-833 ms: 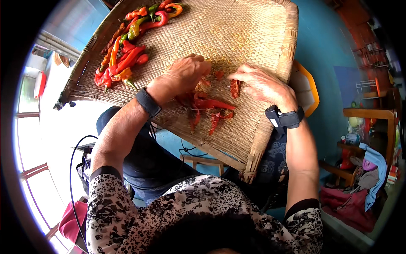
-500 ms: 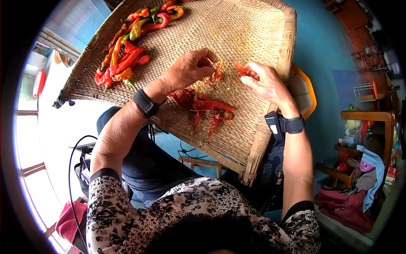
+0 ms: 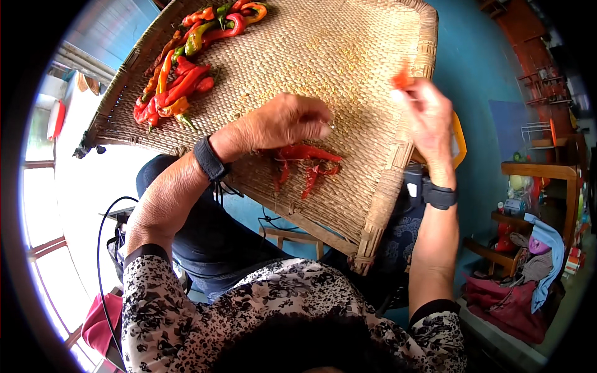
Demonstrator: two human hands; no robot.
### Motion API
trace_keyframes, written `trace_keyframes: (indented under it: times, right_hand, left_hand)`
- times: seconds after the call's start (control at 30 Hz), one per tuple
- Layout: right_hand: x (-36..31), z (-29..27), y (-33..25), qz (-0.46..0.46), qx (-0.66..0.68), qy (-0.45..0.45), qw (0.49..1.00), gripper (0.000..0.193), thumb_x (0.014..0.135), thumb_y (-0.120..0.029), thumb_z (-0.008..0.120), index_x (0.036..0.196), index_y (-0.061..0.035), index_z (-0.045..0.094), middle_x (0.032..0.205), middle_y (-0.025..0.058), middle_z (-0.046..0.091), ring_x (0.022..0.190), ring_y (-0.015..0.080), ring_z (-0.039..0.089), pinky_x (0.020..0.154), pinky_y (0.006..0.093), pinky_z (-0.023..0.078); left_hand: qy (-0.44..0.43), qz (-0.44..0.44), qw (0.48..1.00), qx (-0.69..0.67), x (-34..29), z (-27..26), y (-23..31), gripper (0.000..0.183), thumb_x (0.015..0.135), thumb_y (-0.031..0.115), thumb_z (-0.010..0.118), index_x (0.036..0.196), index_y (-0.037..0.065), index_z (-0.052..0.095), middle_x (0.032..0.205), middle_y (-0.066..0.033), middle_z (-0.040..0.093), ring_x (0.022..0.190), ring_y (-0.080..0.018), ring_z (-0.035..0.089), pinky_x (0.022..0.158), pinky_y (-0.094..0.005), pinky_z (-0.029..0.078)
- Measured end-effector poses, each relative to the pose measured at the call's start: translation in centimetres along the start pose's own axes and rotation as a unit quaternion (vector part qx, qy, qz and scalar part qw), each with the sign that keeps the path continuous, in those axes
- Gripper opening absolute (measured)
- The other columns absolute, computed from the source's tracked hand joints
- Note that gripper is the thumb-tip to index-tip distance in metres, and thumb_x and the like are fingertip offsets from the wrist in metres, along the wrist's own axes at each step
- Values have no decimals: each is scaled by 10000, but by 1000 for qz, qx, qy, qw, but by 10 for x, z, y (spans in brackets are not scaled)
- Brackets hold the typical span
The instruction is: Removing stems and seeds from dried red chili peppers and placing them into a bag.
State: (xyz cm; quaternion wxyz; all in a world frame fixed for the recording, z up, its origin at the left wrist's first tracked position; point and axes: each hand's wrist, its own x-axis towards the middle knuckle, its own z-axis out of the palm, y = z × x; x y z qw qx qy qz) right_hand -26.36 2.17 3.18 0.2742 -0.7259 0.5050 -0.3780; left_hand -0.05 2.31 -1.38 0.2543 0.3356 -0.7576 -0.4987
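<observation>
My left hand (image 3: pixel 292 119) hangs low over the woven tray (image 3: pixel 373 186), its fingers curled in, with a tiny pale bit at the fingertips. What it holds, if anything, is hidden. Under and just nearer than it lie torn, wrinkled red chili pepper pieces (image 3: pixel 306 152). At the tray's right rim, my right hand (image 3: pixel 432 118) pinches a piece of red pepper (image 3: pixel 403 79), blurred by motion. Pale yellow seeds (image 3: pixel 292 87) are scattered across the weave. A heap of whole red, orange and green peppers (image 3: pixel 180 87) rests along the tray's left side.
The tray lies over my knees, with a wooden stool (image 3: pixel 289 236) below it. Past its right rim sits an orange-edged container (image 3: pixel 459 140), partly covered by my right hand. A black cable (image 3: pixel 102 248) hangs at the left; wooden furniture with cloths (image 3: pixel 547 248) stands at the right.
My right hand has moved right and slightly away to the tray's rim, carrying the red pepper piece. My left hand has turned and lowered; the pepper bit seen at its fingers no longer shows.
</observation>
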Motion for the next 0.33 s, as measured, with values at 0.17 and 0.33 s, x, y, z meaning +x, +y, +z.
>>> trace_keyframes:
  times: [0.17, 0.33]
  right_hand:
    - [-13, -66, 52, 49, -275, 146, 949, 177, 820, -175, 671, 931, -42, 634, 841, 104, 639, 749, 256, 623, 690, 347, 492]
    - [-28, -74, 61, 140, -452, 107, 875, 340, 817, -209, 668, 1122, -78, 595, 1033, 168, 619, 941, 358, 593, 829, 412, 472]
  left_hand:
    - [-100, 46, 942, 316, -18, 8, 4, 458, 727, 365, 730, 1034, 59, 583, 958, -98, 568, 944, -267, 573, 798, -378, 509]
    - [-174, 21, 896, 407, -9, 13, -10, 421, 787, 296, 688, 1150, 127, 558, 1050, -93, 548, 1027, -244, 534, 880, -359, 482]
